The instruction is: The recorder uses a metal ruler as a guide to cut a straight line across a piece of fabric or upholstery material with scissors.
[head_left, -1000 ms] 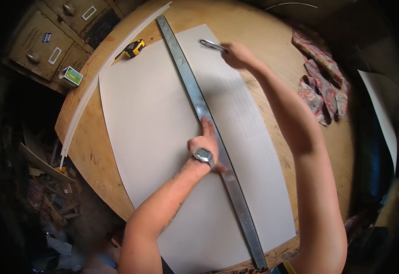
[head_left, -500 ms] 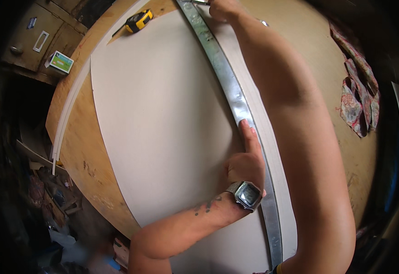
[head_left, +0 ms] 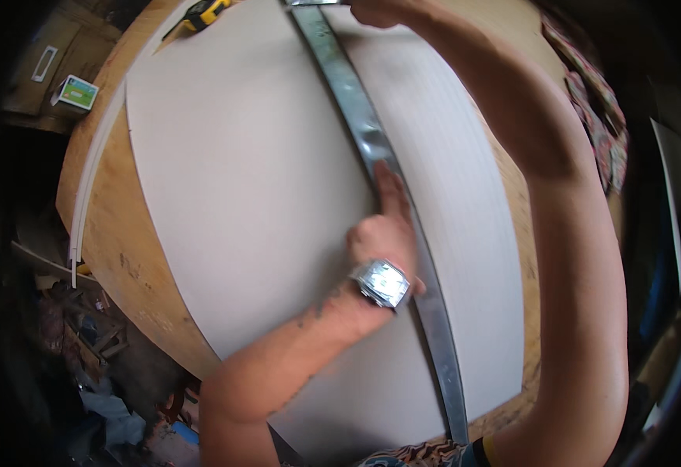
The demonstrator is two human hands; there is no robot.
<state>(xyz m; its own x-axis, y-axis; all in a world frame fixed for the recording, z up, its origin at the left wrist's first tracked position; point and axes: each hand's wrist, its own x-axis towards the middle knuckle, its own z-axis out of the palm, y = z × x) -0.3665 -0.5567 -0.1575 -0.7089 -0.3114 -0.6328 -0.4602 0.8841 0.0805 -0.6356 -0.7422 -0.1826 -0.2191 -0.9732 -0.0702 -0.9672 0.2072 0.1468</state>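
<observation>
A long metal straightedge [head_left: 344, 89] lies lengthwise across a large pale sheet [head_left: 239, 179]. My left hand [head_left: 387, 229] presses on it around the middle, fingers stretched forward along the metal and holding nothing. At the far end, by the top of the picture, my right hand [head_left: 379, 9] is closed on a shiny metal tool [head_left: 317, 2]. That tool crosses the straightedge's far end, and the frame's edge cuts it off, so its kind is unclear. My right forearm arches over the sheet's right side.
A yellow-black tape measure [head_left: 204, 14] sits at the sheet's far left corner. Thin pale strips [head_left: 91, 171] run along the wooden table's [head_left: 142, 226] left edge, near a small green-white box [head_left: 77, 93]. Patterned cloth [head_left: 589, 101] lies at right. Clutter [head_left: 107, 342] covers the lower left.
The view has shifted, so the table and sheet appear farther left. My right forearm is farther right, and much more of the sheet shows right of the straightedge. My left hand stays on the metal.
</observation>
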